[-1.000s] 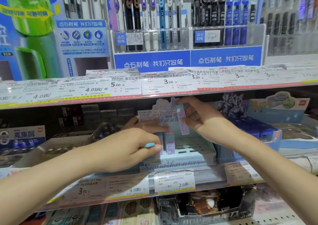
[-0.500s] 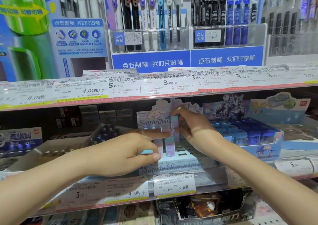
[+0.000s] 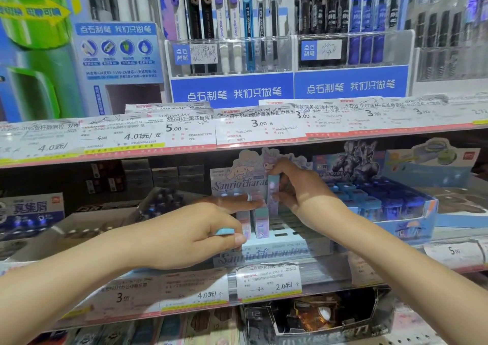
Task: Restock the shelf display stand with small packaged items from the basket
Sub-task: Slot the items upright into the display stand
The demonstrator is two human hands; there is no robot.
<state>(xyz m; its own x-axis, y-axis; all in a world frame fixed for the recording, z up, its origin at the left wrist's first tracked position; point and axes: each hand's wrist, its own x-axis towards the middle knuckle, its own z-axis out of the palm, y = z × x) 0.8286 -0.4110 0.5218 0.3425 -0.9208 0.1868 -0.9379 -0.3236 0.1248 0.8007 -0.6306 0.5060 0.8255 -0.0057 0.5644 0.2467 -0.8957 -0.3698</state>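
A pale blue cartoon-printed display stand (image 3: 274, 251) sits on the middle shelf, with slotted tiers and a backboard. Two small pastel packets (image 3: 261, 223) stand upright in its front-left slots. My right hand (image 3: 298, 188) pinches a lilac packet (image 3: 272, 191) upright over a slot behind them. My left hand (image 3: 195, 228) is curled in front of the stand, gripping a small light-blue packet (image 3: 225, 231) between thumb and fingers, its index finger stretched toward the standing packets. No basket is in view.
A blue box of small erasers (image 3: 380, 202) stands right of the stand. An open white carton (image 3: 87, 223) lies to its left. Price-tag rails (image 3: 184, 136) run along the shelf edges. Pen racks (image 3: 232, 51) fill the shelf above; boxed goods (image 3: 317, 315) sit below.
My right hand has brought the lilac packet from the stand's backboard down to the slots next to the standing packets. My left hand has stayed almost still. The camera has moved slightly closer.
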